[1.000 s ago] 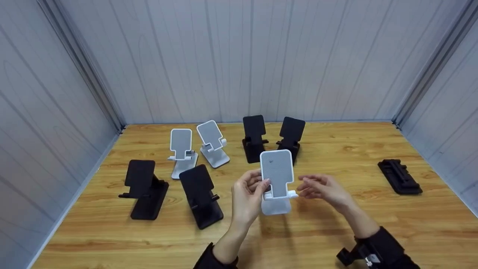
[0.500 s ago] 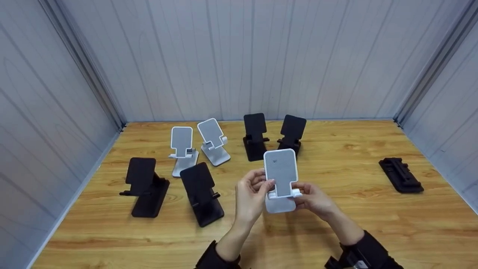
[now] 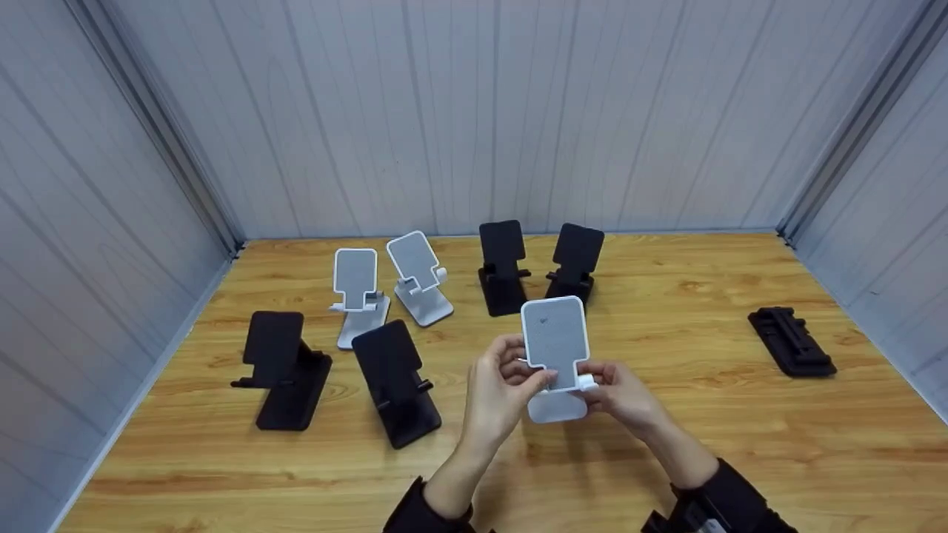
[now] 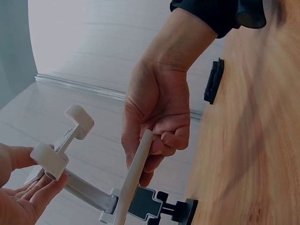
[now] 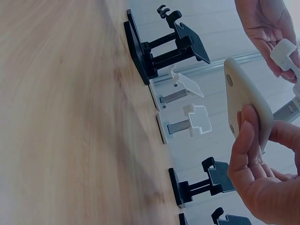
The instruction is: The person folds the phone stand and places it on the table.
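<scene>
A white phone stand [image 3: 557, 337] with a grey pad is held unfolded in the air above the table. My left hand [image 3: 498, 392] grips it at the lower part of its upper plate, thumb lying over the front of the pad. On the other side my right hand [image 3: 626, 400] pinches the base plate; in the right wrist view its fingers curl round the base's edge [image 5: 251, 98]. The left wrist view shows the stand's arm [image 4: 89, 191] extended between plate and base, with the two white hooks [image 4: 50, 161] beside my left fingers.
Standing unfolded on the wooden table [image 3: 666, 459] are two white phone stands, one nearer the left [image 3: 355, 277] and one beside it [image 3: 415, 259], plus several black ones [image 3: 396, 385]. A folded black phone stand [image 3: 792, 342] lies at the right. Panel walls [image 3: 489, 118] enclose the table.
My right hand has come in from the right and taken hold of the white stand's base. The left thumb has slid right and slightly down across the front of the plate.
</scene>
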Demonstrator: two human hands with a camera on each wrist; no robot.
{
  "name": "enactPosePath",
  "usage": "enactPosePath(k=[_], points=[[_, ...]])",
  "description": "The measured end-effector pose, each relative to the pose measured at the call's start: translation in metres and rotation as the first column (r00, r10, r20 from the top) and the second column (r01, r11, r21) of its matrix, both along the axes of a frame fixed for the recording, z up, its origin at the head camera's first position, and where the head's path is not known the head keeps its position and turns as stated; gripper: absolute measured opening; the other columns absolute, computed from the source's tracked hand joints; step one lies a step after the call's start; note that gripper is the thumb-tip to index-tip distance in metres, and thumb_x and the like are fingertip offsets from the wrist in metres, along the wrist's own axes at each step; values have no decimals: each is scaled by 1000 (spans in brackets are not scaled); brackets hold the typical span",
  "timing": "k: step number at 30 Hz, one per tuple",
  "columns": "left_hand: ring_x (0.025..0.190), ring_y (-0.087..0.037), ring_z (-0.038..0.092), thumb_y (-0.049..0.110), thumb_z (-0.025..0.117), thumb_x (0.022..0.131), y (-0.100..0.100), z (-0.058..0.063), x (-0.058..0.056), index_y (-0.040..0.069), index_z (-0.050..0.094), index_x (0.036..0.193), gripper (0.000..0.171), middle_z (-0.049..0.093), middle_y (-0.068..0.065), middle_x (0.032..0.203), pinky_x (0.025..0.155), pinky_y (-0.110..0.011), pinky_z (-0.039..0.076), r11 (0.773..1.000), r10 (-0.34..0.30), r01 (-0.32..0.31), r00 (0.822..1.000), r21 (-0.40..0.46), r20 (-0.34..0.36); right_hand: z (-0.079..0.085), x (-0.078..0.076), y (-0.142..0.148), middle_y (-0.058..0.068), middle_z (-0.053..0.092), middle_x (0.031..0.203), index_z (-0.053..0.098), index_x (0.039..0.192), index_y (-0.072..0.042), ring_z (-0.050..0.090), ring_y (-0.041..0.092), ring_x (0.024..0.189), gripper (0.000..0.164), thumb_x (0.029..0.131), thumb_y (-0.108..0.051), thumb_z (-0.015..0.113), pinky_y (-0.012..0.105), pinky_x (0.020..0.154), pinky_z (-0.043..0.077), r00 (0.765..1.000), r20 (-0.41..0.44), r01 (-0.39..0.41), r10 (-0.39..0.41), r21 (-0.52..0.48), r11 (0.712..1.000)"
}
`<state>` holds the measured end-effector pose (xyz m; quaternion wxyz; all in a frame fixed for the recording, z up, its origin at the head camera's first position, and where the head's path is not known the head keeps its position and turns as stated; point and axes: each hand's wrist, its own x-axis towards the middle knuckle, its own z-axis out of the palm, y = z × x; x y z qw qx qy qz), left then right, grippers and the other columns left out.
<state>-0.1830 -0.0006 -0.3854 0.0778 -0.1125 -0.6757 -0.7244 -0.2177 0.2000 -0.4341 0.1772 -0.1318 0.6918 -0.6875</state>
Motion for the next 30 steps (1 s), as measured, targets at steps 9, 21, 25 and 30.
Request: enactPosePath(k=[9,21,25,30], points=[[74,-16,69,-18,77,79,2,-2,1,-15,60,108,34,72,-22,90,68,-22,60,997,49,-50,998,-55,-28,1,7,-6,10,73,103,47,124,28,68,9,85,39,90,10,56,23,67,58,999,-1,47,-47,28,998],[78,-25,72,-20,76,77,8,-18,-8,-9,62,98,27,72,-18,84,74,-32,63,954,226,-263,947,-145,-229,5,14,-13,15,73,109,42,133,29,72,14,91,48,98,0,57,26,78,61,995,103,3,4,-66,998],[78,-25,73,-20,76,76,7,-24,-14,-9,63,96,26,73,-18,83,75,-33,63,937,251,-308,921,-163,-299,6,17,-15,5,72,96,49,127,26,71,11,83,40,97,-1,56,22,69,59,993,119,0,10,-84,996],[76,-28,74,-17,78,76,4,-30,-19,-8,65,94,25,73,-17,82,75,-34,64,906,279,-370,888,-207,-366,8,20,-18,3,70,89,56,120,19,69,10,77,31,96,-1,57,20,64,57,992,128,17,-5,-93,996]])
